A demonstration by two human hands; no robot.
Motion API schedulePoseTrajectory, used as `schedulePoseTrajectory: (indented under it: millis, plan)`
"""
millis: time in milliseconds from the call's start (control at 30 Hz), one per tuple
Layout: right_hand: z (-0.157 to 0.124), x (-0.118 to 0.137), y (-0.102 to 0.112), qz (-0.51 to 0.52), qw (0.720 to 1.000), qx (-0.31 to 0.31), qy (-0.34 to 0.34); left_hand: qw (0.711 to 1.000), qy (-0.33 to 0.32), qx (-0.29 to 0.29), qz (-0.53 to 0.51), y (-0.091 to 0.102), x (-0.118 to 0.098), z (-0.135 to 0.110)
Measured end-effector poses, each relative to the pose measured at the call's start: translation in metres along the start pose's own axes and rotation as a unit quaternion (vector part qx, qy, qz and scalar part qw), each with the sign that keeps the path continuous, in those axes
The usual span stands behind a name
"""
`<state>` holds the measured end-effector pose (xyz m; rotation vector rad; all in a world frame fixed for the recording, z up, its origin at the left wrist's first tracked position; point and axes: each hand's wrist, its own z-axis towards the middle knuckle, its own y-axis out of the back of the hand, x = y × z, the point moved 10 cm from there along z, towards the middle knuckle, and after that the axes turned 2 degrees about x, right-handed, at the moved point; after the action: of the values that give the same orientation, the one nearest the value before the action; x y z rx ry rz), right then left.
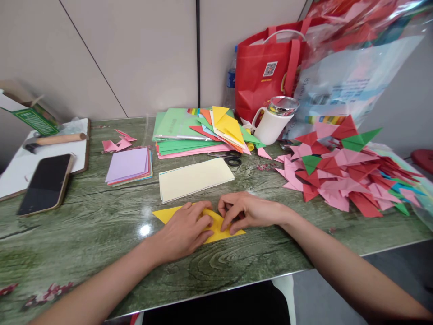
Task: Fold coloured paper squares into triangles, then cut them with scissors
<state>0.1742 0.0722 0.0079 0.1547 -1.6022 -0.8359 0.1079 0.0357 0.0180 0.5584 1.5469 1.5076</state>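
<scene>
Left hand [185, 230] spread, right hand [252, 210] curled, on yellow paper [217, 233].
Folding, apparently; can't tell if right pinches; next calls for steadiness.

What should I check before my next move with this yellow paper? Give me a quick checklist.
1. Left hand resting on the yellow paper: ok.
2. Right hand at the paper's right part: ok.
3. Folded edges lined up: cannot tell, the hands cover much of it.
4. Scissors apart from both hands: ok.
5. White mug apart from the yellow paper: ok.
</scene>
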Motion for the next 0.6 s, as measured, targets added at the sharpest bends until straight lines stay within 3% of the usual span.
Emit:
schedulePoseTrajectory:
  millis: [600]
  plan:
    - [-0.0003,0.0001,-0.0009,-0.013,1.000,0.002,0.003,1.000,0.001,-0.001,-0.008,0.0008,-0.0001,-0.0012]
